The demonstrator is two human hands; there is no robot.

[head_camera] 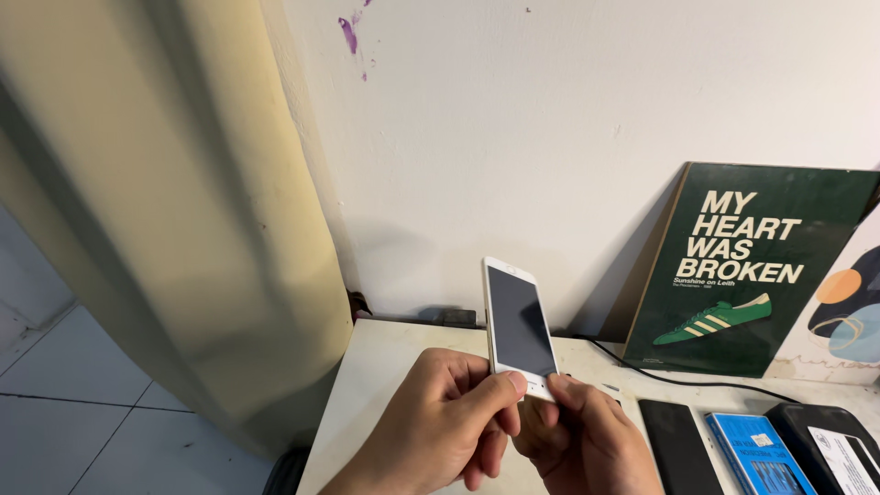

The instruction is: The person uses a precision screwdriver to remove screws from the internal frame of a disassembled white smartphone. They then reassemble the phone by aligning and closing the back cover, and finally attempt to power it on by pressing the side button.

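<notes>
Phone (519, 316) (white, screen dark) upright | L hand (438, 431) + R hand (582, 440) pinch bottom edge

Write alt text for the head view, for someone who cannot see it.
Both hands, left hand and right hand, pinch the bottom edge of a white smartphone, upright with a dark screen, above a white table. A green poster leans on the wall; a black cable runs below it.
</notes>
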